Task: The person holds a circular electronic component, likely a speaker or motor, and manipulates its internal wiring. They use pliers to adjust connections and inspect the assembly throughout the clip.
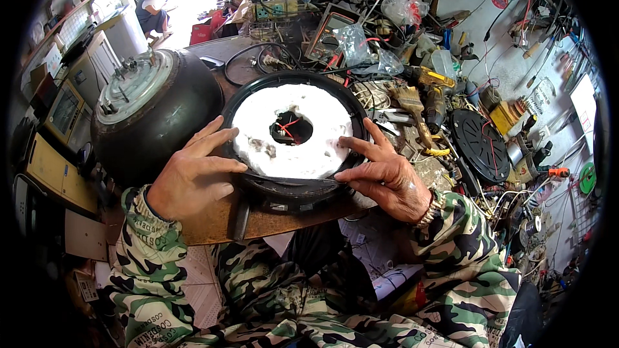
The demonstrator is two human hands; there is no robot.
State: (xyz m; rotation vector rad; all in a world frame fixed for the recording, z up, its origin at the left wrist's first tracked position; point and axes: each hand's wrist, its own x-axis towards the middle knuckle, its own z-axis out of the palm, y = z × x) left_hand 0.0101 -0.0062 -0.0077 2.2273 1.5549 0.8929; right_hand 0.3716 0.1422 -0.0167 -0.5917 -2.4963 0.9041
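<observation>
A round black housing (284, 190) lies on the brown table, lined with a thick white padding ring (258, 113). Red wires (290, 127) show through the ring's round hole. My left hand (193, 171) is at the housing's left side, fingers spread and tips by the rim and the padding. At the right side, my right hand (390, 177) has one finger on the white padding. Its thumb and another finger close on the end of a thin dark strip (290, 180) along the near rim. Left of the housing stands a big dark rounded pot (187, 100) with a metal plate and studs facing up.
The table edge (213, 232) runs just below the housing, with a dark bar (239, 219) beside it. To the right lie a paintbrush (411, 102), a yellow-and-black power drill (432, 80) and a black round cover (480, 142). Cables and a multimeter (329, 29) crowd the back. Someone sits far off.
</observation>
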